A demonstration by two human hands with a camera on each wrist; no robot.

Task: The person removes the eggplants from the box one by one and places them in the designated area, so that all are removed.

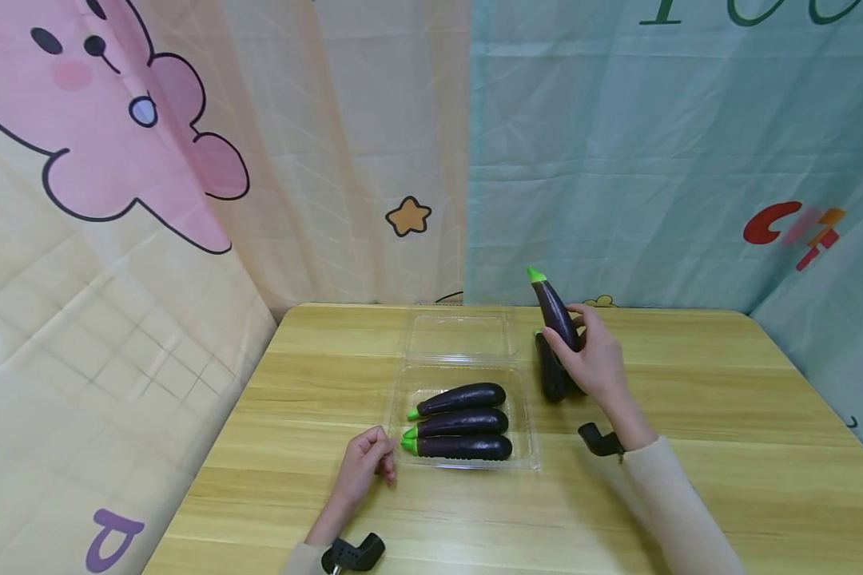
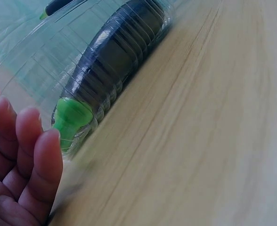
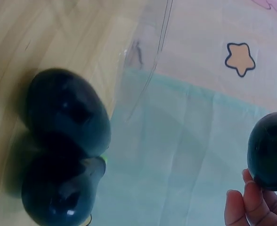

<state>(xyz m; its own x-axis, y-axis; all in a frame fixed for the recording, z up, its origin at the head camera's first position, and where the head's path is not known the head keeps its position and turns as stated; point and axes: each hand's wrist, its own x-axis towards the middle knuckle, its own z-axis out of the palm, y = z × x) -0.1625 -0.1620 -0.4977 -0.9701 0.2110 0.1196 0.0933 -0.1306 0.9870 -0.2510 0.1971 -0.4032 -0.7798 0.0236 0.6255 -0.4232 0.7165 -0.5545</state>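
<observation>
My right hand [image 1: 595, 355] grips a dark purple eggplant [image 1: 557, 315] by its thick end, with its green stem pointing up and away. Below it, two more eggplants lie side by side on the table; the right wrist view shows their rounded ends, one eggplant [image 3: 68, 110] beside another eggplant [image 3: 58, 188]. Three eggplants [image 1: 460, 422] lie in a row inside a clear plastic box [image 1: 525, 447], green stems to the left. My left hand [image 1: 365, 463] is at the box's front left corner, fingers loosely bent and holding nothing; whether they touch the box is unclear.
The box's clear lid [image 1: 460, 335] lies folded back toward the far edge of the wooden table [image 1: 316, 383]. Behind the table hangs a printed curtain [image 1: 359, 144]. A black wrist mount [image 1: 600, 439] sits at my right wrist, another wrist mount [image 1: 355, 553] at my left.
</observation>
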